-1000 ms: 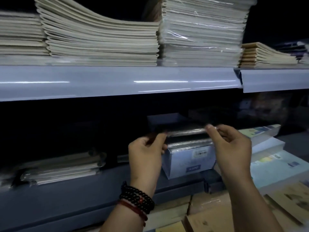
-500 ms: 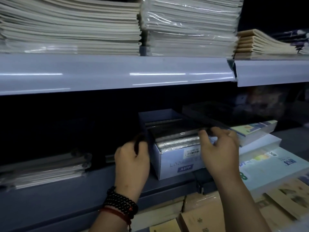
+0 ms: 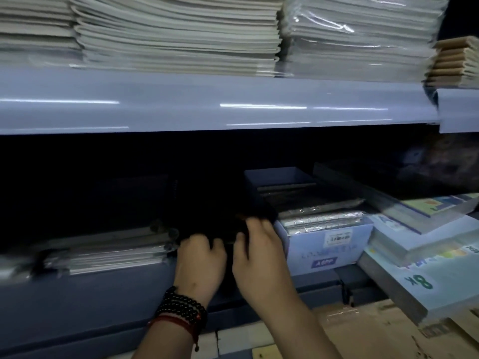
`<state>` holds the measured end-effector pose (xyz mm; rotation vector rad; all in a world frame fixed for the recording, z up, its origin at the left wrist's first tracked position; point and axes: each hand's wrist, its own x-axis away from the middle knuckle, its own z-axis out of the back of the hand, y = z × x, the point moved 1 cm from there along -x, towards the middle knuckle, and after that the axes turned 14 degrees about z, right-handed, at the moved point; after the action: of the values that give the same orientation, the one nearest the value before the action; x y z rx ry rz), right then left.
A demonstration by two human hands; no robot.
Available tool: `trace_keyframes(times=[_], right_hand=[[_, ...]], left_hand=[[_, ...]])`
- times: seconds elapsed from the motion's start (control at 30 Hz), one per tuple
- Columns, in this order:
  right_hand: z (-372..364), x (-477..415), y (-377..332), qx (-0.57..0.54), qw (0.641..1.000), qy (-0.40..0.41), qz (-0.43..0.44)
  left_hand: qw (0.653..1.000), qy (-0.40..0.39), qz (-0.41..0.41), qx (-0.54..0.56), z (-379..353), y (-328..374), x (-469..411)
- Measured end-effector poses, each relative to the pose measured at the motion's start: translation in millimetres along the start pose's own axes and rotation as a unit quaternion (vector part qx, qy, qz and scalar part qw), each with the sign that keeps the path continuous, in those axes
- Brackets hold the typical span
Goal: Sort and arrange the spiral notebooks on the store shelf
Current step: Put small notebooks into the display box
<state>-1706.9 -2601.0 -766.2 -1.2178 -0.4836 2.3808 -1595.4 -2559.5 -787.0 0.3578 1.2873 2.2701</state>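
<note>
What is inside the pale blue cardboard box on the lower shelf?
Spiral notebooks in clear plastic fill the front of the box; its rear looks empty. They hide its bottom.

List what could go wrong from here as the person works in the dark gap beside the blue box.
1. The left hand and right hand work in deep shadow. What they hold is barely visible, so the grip could slip unnoticed.
2. The right hand sits close to the blue box, and a nudge might shift it.
3. The plastic-wrapped stack beside the left hand looks uneven and might slide.
</note>
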Motion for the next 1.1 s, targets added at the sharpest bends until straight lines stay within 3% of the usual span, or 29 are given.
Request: trace_keyframes(times=[0.13,0.3,0.5,0.73,0.93,1.0,1.1], right_hand=[[-24.5,-7.0,17.3,0.007,0.992,-0.074,-0.097],[-38.9,-15.6,23.6,0.034,0.986,-0.115,-0.112],[-37.1,-8.6,23.2,-0.045,0.988,-0.050,-0.137],[-29.1,3.7,16.4,-0.070,0.988,0.055,-0.126],[-20.8,19.7,-2.7,-0.098,0.974,0.174,-0.107],[-15.1,25.3,-9.8,-0.137,0.962,0.197,-0.131],[-3.7,31.1,-19.0,-0.188,0.944,0.243,-0.121]], left_hand=[[0.999,-0.018,0.008,-0.050,1.6,0.1,-7.1],[0.998,-0.030,0.054,-0.034,3.3,1.5,-11.0],[0.997,-0.019,0.045,0.051,6.3,1.6,-6.0],[0.994,0.010,-0.036,0.105,-8.3,-2.7,6.8],[0.986,0.010,0.006,0.164,3.9,2.0,18.6],[0.972,-0.007,0.031,0.232,8.6,5.4,25.7],[0.913,-0.093,0.091,0.386,20.7,12.1,38.9]])
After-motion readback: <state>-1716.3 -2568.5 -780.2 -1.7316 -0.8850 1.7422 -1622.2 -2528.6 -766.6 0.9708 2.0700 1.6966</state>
